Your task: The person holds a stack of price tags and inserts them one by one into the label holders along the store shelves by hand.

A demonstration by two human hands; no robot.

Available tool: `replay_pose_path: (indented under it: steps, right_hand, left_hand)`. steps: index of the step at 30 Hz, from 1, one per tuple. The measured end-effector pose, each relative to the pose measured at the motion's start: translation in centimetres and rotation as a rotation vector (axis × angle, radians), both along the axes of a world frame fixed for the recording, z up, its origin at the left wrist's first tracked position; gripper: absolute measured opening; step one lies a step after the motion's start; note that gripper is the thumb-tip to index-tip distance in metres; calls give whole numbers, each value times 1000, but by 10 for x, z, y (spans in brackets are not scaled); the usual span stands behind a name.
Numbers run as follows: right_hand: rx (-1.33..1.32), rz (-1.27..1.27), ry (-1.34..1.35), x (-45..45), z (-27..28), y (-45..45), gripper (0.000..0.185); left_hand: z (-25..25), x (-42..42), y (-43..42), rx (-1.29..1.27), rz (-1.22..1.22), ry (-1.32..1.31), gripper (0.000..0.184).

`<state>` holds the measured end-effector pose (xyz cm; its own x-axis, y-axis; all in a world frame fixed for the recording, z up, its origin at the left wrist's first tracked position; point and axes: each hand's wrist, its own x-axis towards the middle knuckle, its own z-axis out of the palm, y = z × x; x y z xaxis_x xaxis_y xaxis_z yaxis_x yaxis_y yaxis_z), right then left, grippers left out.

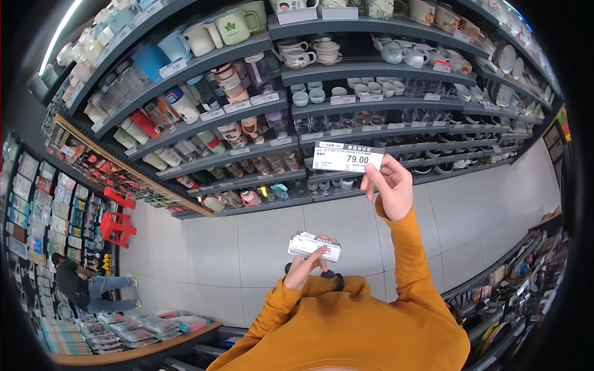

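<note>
In the head view my right hand [390,185] pinches one white price tag [337,158] marked 79.00 by its right end, raised in front of the lower shelves. Lower and to the left, close to my body, my left hand [304,268] holds a stack of similar white tags [312,246], its thumb lying across the top one. The single tag and the stack are apart. Behind the raised tag, glassware stands on the dark shelves [396,150].
Cups and bottles line the shelves [216,59] ahead. A red stool [117,229] stands at the left, and a person in a dark top [73,281] is beyond it. Packaged goods [133,328] lie at the lower left. Another stocked rack [507,297] is at the right.
</note>
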<state>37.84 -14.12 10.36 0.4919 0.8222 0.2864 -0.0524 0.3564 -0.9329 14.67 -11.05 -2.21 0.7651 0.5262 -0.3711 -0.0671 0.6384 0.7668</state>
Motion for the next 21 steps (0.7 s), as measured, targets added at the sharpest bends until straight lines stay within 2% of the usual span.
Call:
replay_pose_path:
  steps: [7,11,21]
  right_hand:
    - [-37,-41,2,3,-5,-3,11]
    - [-25,-35,28,3,-26,2,9]
    - [-66,160,80,-25,-54,35,11]
  left_hand:
    - [0,1,-7,-38,-9,-6,36]
    - [7,-3,-4,-49,-10,-20,34]
    - [17,-21,4,-60,91,-13,35]
